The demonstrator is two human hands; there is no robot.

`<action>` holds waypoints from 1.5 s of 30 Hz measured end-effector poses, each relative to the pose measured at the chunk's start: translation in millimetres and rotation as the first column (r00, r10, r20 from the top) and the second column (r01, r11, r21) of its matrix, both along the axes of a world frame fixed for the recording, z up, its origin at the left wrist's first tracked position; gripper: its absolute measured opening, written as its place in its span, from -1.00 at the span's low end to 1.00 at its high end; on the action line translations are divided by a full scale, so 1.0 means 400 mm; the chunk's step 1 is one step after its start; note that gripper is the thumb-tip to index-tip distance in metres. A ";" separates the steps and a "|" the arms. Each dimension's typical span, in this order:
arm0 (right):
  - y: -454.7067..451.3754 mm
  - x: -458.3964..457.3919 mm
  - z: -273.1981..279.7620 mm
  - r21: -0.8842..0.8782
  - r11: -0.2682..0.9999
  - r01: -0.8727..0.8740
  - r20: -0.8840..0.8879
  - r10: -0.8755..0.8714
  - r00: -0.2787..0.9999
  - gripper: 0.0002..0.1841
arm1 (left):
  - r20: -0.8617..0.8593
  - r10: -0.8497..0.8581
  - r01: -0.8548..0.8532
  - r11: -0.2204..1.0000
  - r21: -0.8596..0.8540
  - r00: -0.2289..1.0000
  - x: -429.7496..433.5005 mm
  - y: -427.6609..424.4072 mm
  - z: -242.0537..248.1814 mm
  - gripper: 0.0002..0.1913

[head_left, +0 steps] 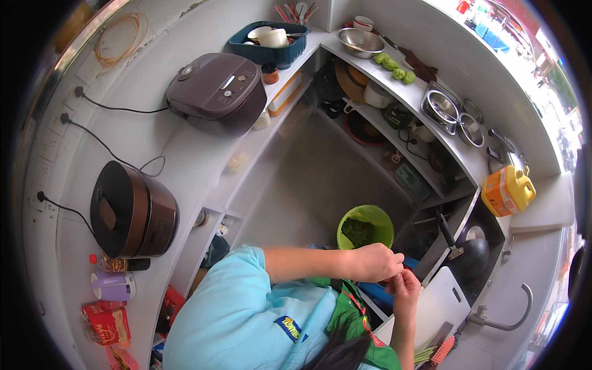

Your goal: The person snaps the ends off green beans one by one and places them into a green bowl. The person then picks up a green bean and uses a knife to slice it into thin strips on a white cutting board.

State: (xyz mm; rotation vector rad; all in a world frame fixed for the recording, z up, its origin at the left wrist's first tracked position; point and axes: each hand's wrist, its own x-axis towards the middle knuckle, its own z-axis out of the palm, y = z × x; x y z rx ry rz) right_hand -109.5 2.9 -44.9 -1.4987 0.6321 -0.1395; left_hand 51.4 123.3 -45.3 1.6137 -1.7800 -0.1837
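My left hand (378,262) is curled, with its fingertips meeting those of my right hand (406,292). Whatever may be pinched between them is too small to make out. Just beyond my left hand stands a lime-green plastic bin (381,222) with leafy green scraps (357,232) inside. Below and beside my right hand lies a white cutting board (441,300) on the sink counter. Green vegetable stalks (426,354), a dark blade (438,336) and a pink bumpy object (444,350) are at its near end. I wear a green apron (344,307).
A black wok (469,261) sits in the sink beside a curved faucet (525,310). A yellow oil jug (508,192), steel bowls (441,105) and green vegetables (394,68) line the right counter. Two cookers (215,88) with cords and a blue dish basin (268,51) occupy the left one.
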 end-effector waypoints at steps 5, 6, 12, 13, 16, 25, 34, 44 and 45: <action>-0.003 0.053 0.015 0.074 0.997 -0.019 -0.079 0.024 0.997 -0.80 | 0.004 0.125 -0.124 0.988 -0.095 0.992 0.020 0.030 -0.022 -0.88; -0.002 0.058 0.019 0.064 0.998 -0.027 -0.055 0.031 0.998 -0.80 | 0.002 0.141 -0.140 0.985 -0.101 0.990 0.019 0.034 -0.022 -0.88; -0.008 0.061 0.024 0.121 0.993 -0.010 0.051 0.004 0.999 -0.82 | -0.148 0.094 -0.114 0.984 -0.135 0.985 0.029 0.036 -0.030 -0.90; -0.008 0.057 0.026 0.169 0.986 0.007 0.064 -0.018 0.998 -0.83 | -0.252 0.076 -0.116 0.982 -0.148 0.965 0.028 0.036 -0.026 -0.91; -0.012 0.047 0.016 0.307 0.950 0.052 0.111 -0.090 0.990 -0.86 | -0.515 0.025 -0.134 0.976 -0.175 0.857 0.024 0.031 -0.021 -0.91; -0.010 0.063 0.029 0.519 0.853 0.057 0.219 -0.197 0.956 -0.91 | -0.918 -0.009 -0.265 0.956 -0.125 0.397 -0.012 -0.014 -0.029 -0.92; -0.069 0.069 -0.128 -0.096 0.988 0.119 -0.075 -0.126 0.989 -0.59 | -0.914 -0.168 -0.210 0.973 -0.094 -0.370 0.116 -0.007 0.025 -0.89; 0.007 0.084 -0.021 0.686 0.728 0.019 0.301 -0.308 0.902 -0.36 | -0.697 0.249 -0.313 0.949 0.037 0.673 -0.097 -0.091 -0.067 -0.76; -0.003 0.073 -0.030 0.733 0.679 0.028 0.262 -0.320 0.911 -0.39 | -0.546 0.306 -0.284 0.950 0.127 0.780 -0.125 -0.082 -0.046 -0.62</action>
